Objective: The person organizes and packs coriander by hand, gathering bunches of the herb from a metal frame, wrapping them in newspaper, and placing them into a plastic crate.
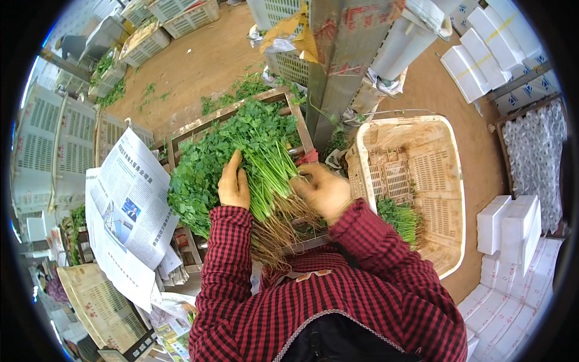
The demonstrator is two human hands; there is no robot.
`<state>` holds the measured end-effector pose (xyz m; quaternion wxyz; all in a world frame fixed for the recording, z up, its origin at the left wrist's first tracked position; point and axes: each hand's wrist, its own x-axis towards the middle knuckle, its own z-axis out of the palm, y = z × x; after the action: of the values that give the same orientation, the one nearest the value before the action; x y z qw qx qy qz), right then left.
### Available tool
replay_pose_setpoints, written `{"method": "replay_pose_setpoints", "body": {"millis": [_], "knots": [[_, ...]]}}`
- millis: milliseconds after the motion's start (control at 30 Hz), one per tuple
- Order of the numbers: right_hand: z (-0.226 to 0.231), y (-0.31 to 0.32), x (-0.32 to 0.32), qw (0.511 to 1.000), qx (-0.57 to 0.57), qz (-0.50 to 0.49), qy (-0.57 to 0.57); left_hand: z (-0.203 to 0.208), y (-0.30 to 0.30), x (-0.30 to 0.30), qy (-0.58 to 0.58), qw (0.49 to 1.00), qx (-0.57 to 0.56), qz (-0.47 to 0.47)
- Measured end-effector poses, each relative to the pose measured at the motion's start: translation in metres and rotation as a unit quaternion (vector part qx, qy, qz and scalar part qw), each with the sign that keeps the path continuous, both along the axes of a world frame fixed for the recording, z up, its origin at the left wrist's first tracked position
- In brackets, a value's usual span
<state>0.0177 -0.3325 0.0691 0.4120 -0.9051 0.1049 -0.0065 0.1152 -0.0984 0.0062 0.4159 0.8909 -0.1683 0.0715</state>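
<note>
A bunch of leafy greens (260, 163), celery-like with thin pale stems and long brown roots (274, 238), lies across a wooden-framed stand (301, 123) in front of me. More loose leaves (202, 175) spread out on its left side. My left hand (234, 184) rests against the left of the stems, fingers stretched upward and thumb apart. On the other side, my right hand (325, 190) curls its fingers round the stems just above the roots; its fingertips are partly hidden and slightly blurred.
To the right stands a deep, dirt-stained plastic crate (437, 199) holding a smaller bundle of greens (399, 220). Newspaper sheets (129, 208) are stacked at the left. A metal post (347, 66) rises beyond the stand. White foam boxes (512, 229) lie at far right; crates (145, 45) line the back left.
</note>
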Motion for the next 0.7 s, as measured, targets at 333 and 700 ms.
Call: {"method": "replay_pose_setpoints", "body": {"millis": [333,700], "knots": [[-0.053,0.068,-0.018,0.956,-0.169,0.222,-0.087,0.042,-0.038,-0.009,-0.061,0.973,0.206,-0.084],[-0.057,0.059,-0.033,0.969,-0.156,0.193,0.000,0.016,-0.033,-0.001,0.024,0.996,0.064,-0.054]]}}
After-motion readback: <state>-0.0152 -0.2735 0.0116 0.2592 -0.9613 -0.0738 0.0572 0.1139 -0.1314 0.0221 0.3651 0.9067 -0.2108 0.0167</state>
